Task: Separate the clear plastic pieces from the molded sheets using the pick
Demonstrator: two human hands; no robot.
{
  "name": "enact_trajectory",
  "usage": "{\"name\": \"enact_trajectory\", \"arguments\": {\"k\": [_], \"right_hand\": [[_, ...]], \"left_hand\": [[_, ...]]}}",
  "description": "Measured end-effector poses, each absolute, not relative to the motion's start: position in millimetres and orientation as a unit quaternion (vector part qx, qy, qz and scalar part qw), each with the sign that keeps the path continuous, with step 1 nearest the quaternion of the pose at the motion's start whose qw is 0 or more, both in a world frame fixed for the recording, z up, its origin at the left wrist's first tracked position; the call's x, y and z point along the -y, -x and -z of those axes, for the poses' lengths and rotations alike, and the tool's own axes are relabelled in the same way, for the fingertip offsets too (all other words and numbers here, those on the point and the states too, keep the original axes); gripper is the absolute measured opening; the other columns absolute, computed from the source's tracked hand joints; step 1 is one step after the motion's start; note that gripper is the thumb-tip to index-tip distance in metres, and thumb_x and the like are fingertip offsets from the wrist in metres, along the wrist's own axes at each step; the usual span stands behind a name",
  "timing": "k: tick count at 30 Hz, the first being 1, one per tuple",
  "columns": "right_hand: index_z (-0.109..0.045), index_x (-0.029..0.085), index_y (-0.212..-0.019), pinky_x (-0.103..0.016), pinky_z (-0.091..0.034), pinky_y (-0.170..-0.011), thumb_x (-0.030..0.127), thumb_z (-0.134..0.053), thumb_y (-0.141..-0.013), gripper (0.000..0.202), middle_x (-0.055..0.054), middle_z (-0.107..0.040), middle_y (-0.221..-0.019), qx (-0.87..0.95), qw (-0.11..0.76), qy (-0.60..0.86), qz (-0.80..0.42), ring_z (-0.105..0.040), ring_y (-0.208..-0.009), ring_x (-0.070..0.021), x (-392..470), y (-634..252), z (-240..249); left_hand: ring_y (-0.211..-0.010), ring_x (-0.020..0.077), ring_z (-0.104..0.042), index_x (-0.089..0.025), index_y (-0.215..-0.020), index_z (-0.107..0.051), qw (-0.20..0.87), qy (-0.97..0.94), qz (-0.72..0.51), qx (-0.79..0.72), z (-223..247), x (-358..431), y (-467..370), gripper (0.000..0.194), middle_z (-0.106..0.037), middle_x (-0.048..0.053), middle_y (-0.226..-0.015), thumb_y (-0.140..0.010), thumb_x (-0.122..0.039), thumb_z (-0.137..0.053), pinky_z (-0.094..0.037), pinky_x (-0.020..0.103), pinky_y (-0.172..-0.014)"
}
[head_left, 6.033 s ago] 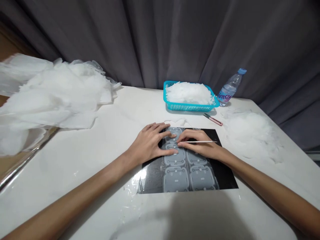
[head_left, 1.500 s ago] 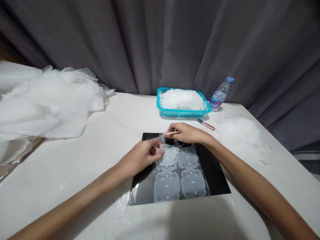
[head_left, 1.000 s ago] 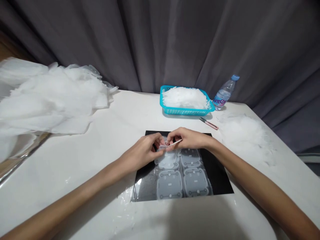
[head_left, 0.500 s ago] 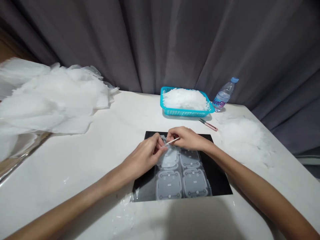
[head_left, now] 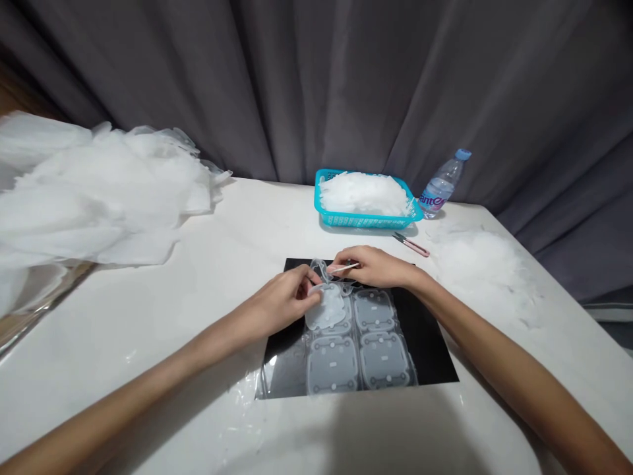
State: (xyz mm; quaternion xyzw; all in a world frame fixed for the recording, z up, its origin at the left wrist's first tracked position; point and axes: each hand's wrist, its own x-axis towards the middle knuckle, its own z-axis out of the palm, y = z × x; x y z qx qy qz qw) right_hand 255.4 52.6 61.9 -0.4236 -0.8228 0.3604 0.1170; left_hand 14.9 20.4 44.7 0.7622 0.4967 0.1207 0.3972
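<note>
My left hand (head_left: 297,298) pinches the edge of a thin, translucent white rounded-square piece (head_left: 325,309) between thumb and fingers. Just right of it, my right hand (head_left: 368,265) is closed around a slim white stick (head_left: 345,268) that points left. A curled strip of clear film (head_left: 320,269) hangs between the two hands, its ends partly hidden by the right fingers. Beneath lies a clear sheet with several frosted rounded-square shapes (head_left: 333,365), on a black mat (head_left: 435,356). The white piece overlaps the sheet's upper left shape.
Behind the mat stands a turquoise basket (head_left: 368,221) filled with white pieces. Beside it are a water bottle (head_left: 438,191) and pink-handled thread snips (head_left: 411,245). Wispy film scraps (head_left: 482,274) lie at right, a large pile of white sheets (head_left: 99,198) at left. A grey curtain (head_left: 316,86) hangs behind.
My hands have moved slightly apart. The white piece now shows more fully in my left fingers, and the curled clear strip stands out between the hands.
</note>
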Motion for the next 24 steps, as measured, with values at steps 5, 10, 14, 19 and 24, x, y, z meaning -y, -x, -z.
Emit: {"name": "enact_trajectory", "arguments": {"k": [5,10,14,19,24], "right_hand": [[-0.070,0.015,-0.092,-0.028,-0.043,-0.079,0.031,-0.066,-0.093,0.016,-0.003,-0.067,-0.090,0.812,0.163,0.325,-0.457,-0.059,-0.087,-0.0178,-56.3,-255.1,-52.1],[-0.063,0.016,-0.091,-0.026,-0.040,-0.071,0.045,-0.066,-0.095,0.030,0.000,-0.060,-0.085,0.762,0.181,0.308,-0.539,-0.052,-0.076,-0.0140,-55.2,-256.2,-55.0],[-0.063,0.016,-0.092,-0.026,-0.039,-0.069,0.052,-0.066,-0.096,0.036,0.001,-0.059,-0.084,0.745,0.200,0.310,-0.556,-0.051,-0.075,-0.0134,-51.4,-255.5,-58.7],[-0.069,0.015,-0.096,-0.027,-0.043,-0.075,0.039,-0.067,-0.096,0.024,-0.001,-0.065,-0.086,0.753,0.183,0.305,-0.553,-0.055,-0.079,-0.0145,-50.7,-255.9,-63.6],[-0.072,0.013,-0.091,-0.026,-0.043,-0.072,0.033,-0.069,-0.094,0.021,0.000,-0.065,-0.081,0.763,0.169,0.302,-0.546,-0.054,-0.075,-0.0131,-54.9,-262.1,-67.0]], "left_hand": [[-0.075,0.0195,-0.057,-0.019,-0.101,-0.064,0.386,-0.774,-0.124,-0.487,-48.3,-13.7,-18.0,0.026,-0.064,0.003,-0.084,-0.092,-0.042,-0.055,-0.042,0.032,-0.068],[-0.068,0.0168,-0.054,-0.020,-0.098,-0.059,0.397,-0.766,-0.165,-0.478,-50.4,-14.2,-19.1,0.020,-0.061,0.000,-0.079,-0.094,-0.038,-0.053,-0.040,0.030,-0.065],[-0.066,0.0156,-0.051,-0.019,-0.096,-0.061,0.428,-0.756,-0.190,-0.457,-52.4,-13.9,-23.6,0.031,-0.059,-0.001,-0.077,-0.093,-0.050,-0.060,-0.037,0.028,-0.061],[-0.064,0.0140,-0.047,-0.017,-0.090,-0.068,0.442,-0.753,-0.206,-0.441,-46.1,-14.0,-26.6,0.038,-0.057,-0.002,-0.073,-0.089,-0.054,-0.069,-0.034,0.027,-0.060],[-0.065,0.0140,-0.048,-0.016,-0.089,-0.070,0.462,-0.744,-0.209,-0.434,-42.6,-13.2,-27.4,0.039,-0.058,-0.001,-0.074,-0.090,-0.054,-0.069,-0.034,0.028,-0.060]]}}
